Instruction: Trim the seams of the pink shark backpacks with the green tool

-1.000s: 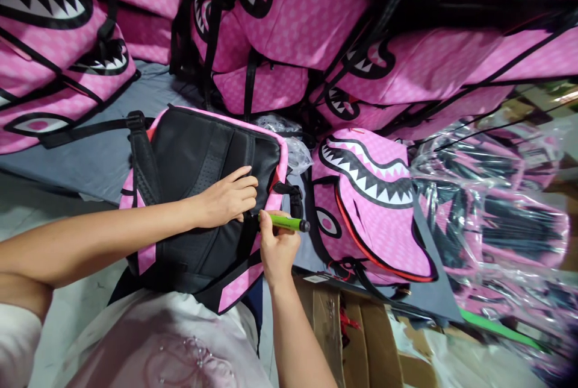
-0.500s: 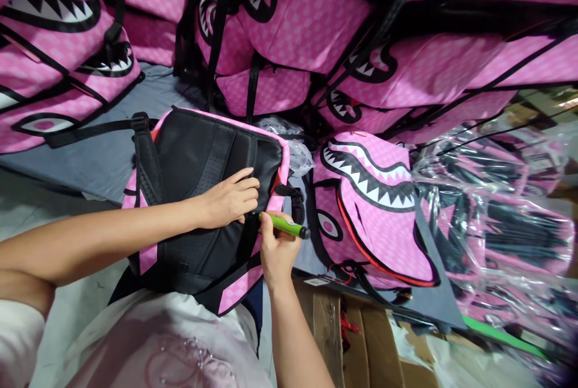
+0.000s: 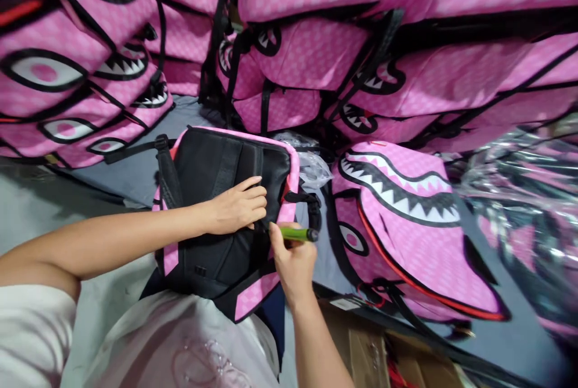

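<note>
A pink backpack (image 3: 203, 156) lies with its black padded back panel up, close to my body. My left hand (image 3: 239, 206) rests on that panel, its fingers bent and gripping the fabric near the right side. Beside it my right hand (image 3: 293, 258) is closed around a green marker pen (image 3: 295, 234) with a black end. The pen's other end points toward my left fingertips, which hide what lies there. A shoulder strap (image 3: 168, 174) sits along the backpack's left side, and a pink-faced strap (image 3: 256, 294) hangs at the lower right.
Another pink backpack (image 3: 406, 213) with a shark mouth lies to the right on the grey table (image 3: 332, 255). Stacks of pink backpacks (image 3: 307, 50) stand behind and at the left. Clear plastic-wrapped bags (image 3: 519, 213) are at the far right. A cardboard box (image 3: 365, 355) stands below the table edge.
The view has shifted, so the bags appear further right and lower. My hands stay at the same place on the backpack, and the green pen is still in my right hand.
</note>
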`<action>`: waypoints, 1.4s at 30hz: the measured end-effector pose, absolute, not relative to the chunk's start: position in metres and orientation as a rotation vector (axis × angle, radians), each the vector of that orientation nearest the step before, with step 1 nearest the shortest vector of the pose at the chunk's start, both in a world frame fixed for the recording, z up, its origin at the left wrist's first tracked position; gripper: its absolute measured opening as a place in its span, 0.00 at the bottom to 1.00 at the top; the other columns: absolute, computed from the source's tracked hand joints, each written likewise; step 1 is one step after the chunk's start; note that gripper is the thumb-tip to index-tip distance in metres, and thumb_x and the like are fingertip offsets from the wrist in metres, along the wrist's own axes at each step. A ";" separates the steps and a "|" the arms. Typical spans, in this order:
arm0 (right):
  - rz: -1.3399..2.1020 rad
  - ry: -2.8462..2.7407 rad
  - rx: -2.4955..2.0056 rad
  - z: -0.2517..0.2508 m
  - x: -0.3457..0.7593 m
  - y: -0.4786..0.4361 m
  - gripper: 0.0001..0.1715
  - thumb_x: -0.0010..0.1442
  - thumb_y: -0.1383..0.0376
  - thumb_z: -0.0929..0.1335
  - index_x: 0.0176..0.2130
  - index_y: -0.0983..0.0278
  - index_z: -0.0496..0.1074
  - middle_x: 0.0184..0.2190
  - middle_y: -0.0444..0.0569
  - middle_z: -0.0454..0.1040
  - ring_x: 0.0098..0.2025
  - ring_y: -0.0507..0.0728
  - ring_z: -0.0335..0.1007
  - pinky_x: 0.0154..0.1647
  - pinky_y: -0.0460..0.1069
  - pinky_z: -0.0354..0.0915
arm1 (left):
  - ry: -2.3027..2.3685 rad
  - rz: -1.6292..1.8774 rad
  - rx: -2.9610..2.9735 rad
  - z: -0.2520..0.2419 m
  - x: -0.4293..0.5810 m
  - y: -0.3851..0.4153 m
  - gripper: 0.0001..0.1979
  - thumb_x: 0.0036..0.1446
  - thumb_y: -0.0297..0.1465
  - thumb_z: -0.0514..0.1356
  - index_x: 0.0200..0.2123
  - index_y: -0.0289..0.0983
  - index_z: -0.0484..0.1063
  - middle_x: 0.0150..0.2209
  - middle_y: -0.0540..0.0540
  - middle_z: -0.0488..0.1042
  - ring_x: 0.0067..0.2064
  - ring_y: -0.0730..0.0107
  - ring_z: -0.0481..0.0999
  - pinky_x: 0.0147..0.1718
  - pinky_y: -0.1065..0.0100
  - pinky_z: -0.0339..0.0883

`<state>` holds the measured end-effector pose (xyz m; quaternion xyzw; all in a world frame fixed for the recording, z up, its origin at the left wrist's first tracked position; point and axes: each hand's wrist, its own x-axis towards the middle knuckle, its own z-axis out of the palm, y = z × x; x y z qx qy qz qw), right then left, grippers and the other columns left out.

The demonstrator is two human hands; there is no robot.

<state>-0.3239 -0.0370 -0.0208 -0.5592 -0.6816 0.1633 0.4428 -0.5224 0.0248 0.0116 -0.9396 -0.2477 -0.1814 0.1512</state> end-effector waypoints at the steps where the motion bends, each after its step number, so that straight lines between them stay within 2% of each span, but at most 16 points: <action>1: 0.402 -1.693 -1.349 -0.020 -0.323 -0.040 0.14 0.63 0.56 0.69 0.31 0.63 0.74 0.22 0.44 0.74 0.22 0.53 0.70 0.25 0.48 0.65 | -0.699 -0.454 -2.666 0.019 -0.527 0.022 0.09 0.60 0.37 0.63 0.34 0.37 0.72 0.37 0.45 0.75 0.47 0.60 0.72 0.63 0.52 0.58; 3: 0.393 -1.678 -1.234 -0.019 -0.324 -0.044 0.10 0.63 0.58 0.69 0.34 0.62 0.74 0.26 0.45 0.76 0.26 0.54 0.73 0.28 0.49 0.68 | -0.676 -0.315 -2.626 0.036 -0.537 0.013 0.10 0.60 0.38 0.63 0.33 0.36 0.72 0.34 0.45 0.75 0.41 0.61 0.72 0.55 0.57 0.64; 4: 0.370 -1.690 -1.156 -0.017 -0.324 -0.047 0.08 0.63 0.59 0.70 0.37 0.62 0.75 0.29 0.47 0.78 0.30 0.56 0.75 0.32 0.50 0.71 | -0.675 -0.261 -2.616 0.046 -0.542 0.007 0.12 0.59 0.39 0.64 0.32 0.36 0.72 0.32 0.45 0.74 0.39 0.62 0.72 0.50 0.59 0.65; 7: 0.247 -1.817 -0.869 -0.002 -0.326 -0.054 0.08 0.62 0.63 0.71 0.43 0.59 0.75 0.36 0.48 0.80 0.41 0.60 0.77 0.46 0.58 0.73 | -0.732 -0.217 -2.577 0.078 -0.553 -0.019 0.15 0.59 0.43 0.63 0.31 0.36 0.71 0.30 0.44 0.74 0.35 0.63 0.70 0.38 0.61 0.63; 12: 0.172 -1.836 -0.660 0.048 -0.308 -0.057 0.13 0.60 0.64 0.72 0.47 0.56 0.77 0.37 0.49 0.80 0.51 0.66 0.75 0.53 0.63 0.71 | -0.870 -0.340 -2.461 0.126 -0.540 -0.061 0.16 0.66 0.43 0.56 0.33 0.36 0.71 0.31 0.43 0.74 0.36 0.62 0.71 0.34 0.59 0.56; 16: 0.129 -1.931 -0.574 0.072 -0.291 -0.035 0.16 0.59 0.62 0.73 0.48 0.53 0.77 0.36 0.47 0.81 0.47 0.63 0.78 0.50 0.61 0.73 | -1.108 -0.413 -2.473 0.121 -0.519 -0.056 0.13 0.64 0.40 0.59 0.37 0.34 0.72 0.32 0.42 0.75 0.39 0.59 0.73 0.35 0.59 0.58; 20: 0.159 -2.057 -0.596 0.061 -0.286 -0.009 0.18 0.61 0.60 0.72 0.52 0.56 0.75 0.41 0.50 0.82 0.41 0.59 0.80 0.41 0.54 0.76 | -1.555 -0.421 -2.502 0.076 -0.501 -0.032 0.13 0.61 0.39 0.62 0.38 0.32 0.73 0.36 0.41 0.77 0.42 0.58 0.75 0.38 0.59 0.61; 22: 0.173 -2.059 -0.682 0.050 -0.290 -0.010 0.19 0.63 0.61 0.70 0.54 0.57 0.73 0.42 0.51 0.81 0.39 0.58 0.80 0.40 0.53 0.76 | -1.653 -0.402 -2.533 0.060 -0.497 -0.027 0.14 0.61 0.40 0.63 0.38 0.32 0.73 0.36 0.42 0.78 0.42 0.58 0.76 0.39 0.60 0.62; 27: -0.097 -1.988 -0.657 0.028 -0.319 -0.032 0.29 0.62 0.69 0.71 0.61 0.58 0.67 0.44 0.50 0.81 0.42 0.59 0.79 0.50 0.54 0.73 | -1.385 -0.349 -2.676 0.066 -0.523 -0.032 0.16 0.63 0.43 0.60 0.40 0.36 0.74 0.37 0.45 0.78 0.41 0.62 0.75 0.38 0.63 0.62; 30: -0.200 -2.068 -0.553 0.015 -0.332 -0.021 0.35 0.62 0.72 0.70 0.65 0.61 0.61 0.45 0.52 0.81 0.45 0.59 0.78 0.50 0.54 0.71 | -1.224 -0.300 -2.621 0.076 -0.550 -0.016 0.16 0.64 0.43 0.58 0.39 0.36 0.74 0.37 0.44 0.77 0.44 0.60 0.73 0.45 0.59 0.61; 32: -0.284 -2.137 -0.514 0.006 -0.332 -0.003 0.34 0.63 0.72 0.70 0.65 0.63 0.60 0.45 0.54 0.80 0.45 0.58 0.78 0.48 0.53 0.70 | -1.188 -0.260 -2.550 0.076 -0.560 -0.005 0.19 0.61 0.47 0.59 0.38 0.34 0.74 0.36 0.42 0.77 0.43 0.57 0.73 0.46 0.57 0.60; 34: -0.389 -2.202 -0.463 -0.002 -0.327 0.014 0.29 0.64 0.71 0.69 0.63 0.65 0.62 0.43 0.54 0.81 0.43 0.57 0.78 0.44 0.52 0.70 | -1.183 -0.243 -2.539 0.072 -0.564 -0.005 0.22 0.61 0.49 0.59 0.36 0.34 0.73 0.34 0.42 0.76 0.39 0.58 0.72 0.42 0.58 0.60; 37: -0.465 -2.269 -0.347 -0.006 -0.321 0.024 0.23 0.65 0.69 0.69 0.58 0.64 0.66 0.41 0.53 0.81 0.39 0.56 0.77 0.38 0.51 0.68 | -1.194 -0.315 -2.573 0.064 -0.564 -0.030 0.21 0.63 0.48 0.57 0.33 0.34 0.71 0.30 0.44 0.74 0.35 0.62 0.71 0.37 0.60 0.59; 42: -0.332 -2.312 -0.237 -0.005 -0.333 0.016 0.23 0.64 0.70 0.69 0.57 0.62 0.67 0.41 0.51 0.81 0.41 0.55 0.76 0.43 0.52 0.68 | -1.375 -0.387 -2.550 0.067 -0.576 -0.060 0.17 0.68 0.41 0.52 0.35 0.36 0.72 0.29 0.47 0.74 0.33 0.66 0.72 0.36 0.63 0.61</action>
